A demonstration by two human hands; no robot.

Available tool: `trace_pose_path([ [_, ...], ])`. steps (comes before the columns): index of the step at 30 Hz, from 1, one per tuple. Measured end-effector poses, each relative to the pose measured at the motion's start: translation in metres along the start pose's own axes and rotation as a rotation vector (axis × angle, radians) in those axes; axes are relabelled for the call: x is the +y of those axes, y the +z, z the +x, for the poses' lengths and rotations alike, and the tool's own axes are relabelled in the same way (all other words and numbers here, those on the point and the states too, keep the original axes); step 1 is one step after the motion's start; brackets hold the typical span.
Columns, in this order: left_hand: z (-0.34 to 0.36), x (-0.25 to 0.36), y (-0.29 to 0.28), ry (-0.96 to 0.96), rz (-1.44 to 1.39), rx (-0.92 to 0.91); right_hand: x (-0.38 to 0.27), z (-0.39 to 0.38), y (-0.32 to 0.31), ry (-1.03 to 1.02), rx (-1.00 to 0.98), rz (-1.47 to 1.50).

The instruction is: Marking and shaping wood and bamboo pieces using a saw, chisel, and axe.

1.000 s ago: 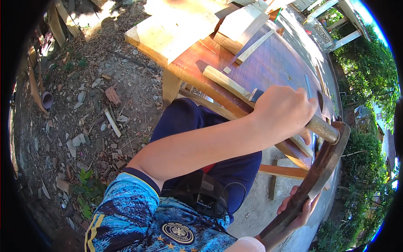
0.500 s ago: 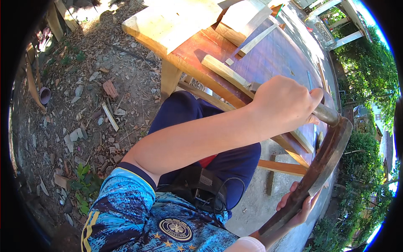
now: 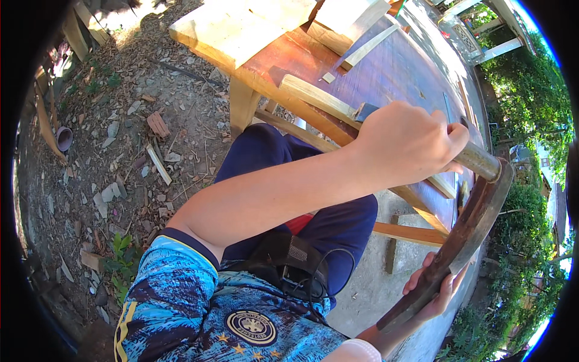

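My left hand (image 3: 410,145) is wrapped round a chisel (image 3: 479,160) with a metal band at the end of its round handle. The chisel's blade shows past my knuckles, against a pale wooden strip (image 3: 316,96) lying along the table edge. The exact spot of its cutting edge is partly hidden by my hand. My right hand (image 3: 435,295), lower right, grips a dark wooden club (image 3: 449,253) from below. The club's upper end meets the banded end of the chisel handle in the picture; I cannot tell whether they touch.
The reddish-brown wooden table (image 3: 386,72) carries a thick pale board (image 3: 241,30), a wooden block (image 3: 347,27), a thin strip (image 3: 371,47) and a small wood chip (image 3: 329,77). A concrete block (image 3: 405,241) stands below. Stones and a brick piece (image 3: 158,124) litter the ground.
The chisel and the club's upper end have shifted slightly right in the picture. More of the chisel blade shows. Both hands keep their grips.
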State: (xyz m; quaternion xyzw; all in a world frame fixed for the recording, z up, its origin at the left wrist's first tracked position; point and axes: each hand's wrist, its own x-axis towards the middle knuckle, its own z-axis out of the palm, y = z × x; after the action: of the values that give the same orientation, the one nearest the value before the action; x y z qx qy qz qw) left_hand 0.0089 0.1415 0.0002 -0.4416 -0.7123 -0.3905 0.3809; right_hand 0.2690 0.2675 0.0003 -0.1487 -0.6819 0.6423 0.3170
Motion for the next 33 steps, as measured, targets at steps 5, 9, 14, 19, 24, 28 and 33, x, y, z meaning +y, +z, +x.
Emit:
trace_pose_path([
  [5, 0.005, 0.000, -0.001, -0.080, 0.022, -0.199, -0.002, 0.015, -0.001, -0.034, 0.052, -0.017],
  [9, 0.010, -0.004, -0.006, -0.036, -0.012, -0.390, -0.002, 0.018, -0.002, -0.045, 0.044, -0.008],
  [14, 0.008, 0.002, -0.010, 0.080, -0.144, -0.452, -0.002, 0.010, -0.003, -0.050, 0.066, 0.043],
  [19, 0.009, 0.010, -0.004, 0.047, -0.170, -0.427, -0.004, 0.009, -0.004, -0.048, 0.100, 0.029],
  [24, 0.012, 0.013, -0.004, 0.034, -0.044, -0.244, -0.003, 0.009, -0.001, -0.060, 0.062, 0.035],
  [28, 0.010, 0.017, -0.005, 0.000, 0.026, -0.181, -0.002, 0.007, 0.002, -0.042, 0.098, 0.038],
  [33, 0.008, 0.020, 0.001, -0.040, -0.022, -0.218, -0.001, 0.006, 0.003, -0.057, 0.105, 0.038],
])
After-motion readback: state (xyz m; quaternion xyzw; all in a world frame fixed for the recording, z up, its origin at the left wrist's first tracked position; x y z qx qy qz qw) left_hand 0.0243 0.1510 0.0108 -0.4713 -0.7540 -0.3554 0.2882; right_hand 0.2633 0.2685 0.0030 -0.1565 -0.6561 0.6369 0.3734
